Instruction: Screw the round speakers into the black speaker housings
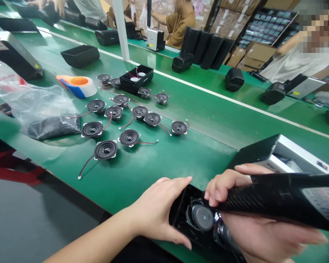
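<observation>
My left hand [156, 212] curves over the edge of a black speaker housing [181, 215], which lies open on the green workbench [186, 164]. A round speaker driver [200, 217] with a grey centre dome sits inside that housing. My right hand [235, 204] wraps around a glossy black cylindrical speaker body [285, 197] with a printed label at its far end, holding it over the driver. Several loose drivers with red-and-black wires, such as one [105, 149] nearest my hands, lie on the bench to the left.
A silver-and-black unit [279, 155] lies just beyond my right hand. Farther left are an orange-cored tape roll [76, 86], a plastic bag of black parts [35, 109] and an open black box [136, 78]. Co-workers [178, 25] handle similar parts along a parallel bench.
</observation>
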### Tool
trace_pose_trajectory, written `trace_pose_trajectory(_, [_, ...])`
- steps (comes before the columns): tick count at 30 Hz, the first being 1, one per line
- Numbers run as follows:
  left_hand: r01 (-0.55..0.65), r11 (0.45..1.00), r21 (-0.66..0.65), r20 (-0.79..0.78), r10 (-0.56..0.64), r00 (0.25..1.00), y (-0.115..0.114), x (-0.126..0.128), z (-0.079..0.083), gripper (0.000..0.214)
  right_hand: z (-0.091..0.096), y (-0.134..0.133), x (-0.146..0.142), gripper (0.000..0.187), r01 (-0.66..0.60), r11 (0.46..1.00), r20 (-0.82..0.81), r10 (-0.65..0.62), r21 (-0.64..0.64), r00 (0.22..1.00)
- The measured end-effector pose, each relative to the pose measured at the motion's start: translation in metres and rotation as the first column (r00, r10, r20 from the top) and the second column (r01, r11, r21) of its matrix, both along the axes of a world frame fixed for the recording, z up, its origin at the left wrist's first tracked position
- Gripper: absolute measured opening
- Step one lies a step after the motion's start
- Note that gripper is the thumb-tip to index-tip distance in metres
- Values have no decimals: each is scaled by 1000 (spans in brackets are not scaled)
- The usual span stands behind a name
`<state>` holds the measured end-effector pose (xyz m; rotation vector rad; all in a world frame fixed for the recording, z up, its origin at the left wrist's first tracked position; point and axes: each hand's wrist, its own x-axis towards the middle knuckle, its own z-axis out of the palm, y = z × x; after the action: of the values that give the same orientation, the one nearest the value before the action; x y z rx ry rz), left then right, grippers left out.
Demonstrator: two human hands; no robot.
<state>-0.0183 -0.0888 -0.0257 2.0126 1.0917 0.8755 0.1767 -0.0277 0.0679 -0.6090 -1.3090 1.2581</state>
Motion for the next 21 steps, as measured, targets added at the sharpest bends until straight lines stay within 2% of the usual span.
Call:
trace_pose_trajectory(6, [-2,1000,-5,17,3,1000,1,1,-2,132,5,1,-1,66,64,998,6,-64,-23,998])
trace_pose_trajectory(10, [-10,1000,13,21,10,1000,1,2,-2,133,3,1,0,68,64,998,12,-64,-25,998])
trace_pose_trajectory(16, [-5,1000,-18,25,5,1000,0,1,0,132,-6,1,-4,67,34,999,29,-33,-12,999])
trace_pose_trajectory(21, [-27,998,-50,40,29,999,-2,2,-4,130,-19,0,-2,72,101,995,-19,-102,-18,995])
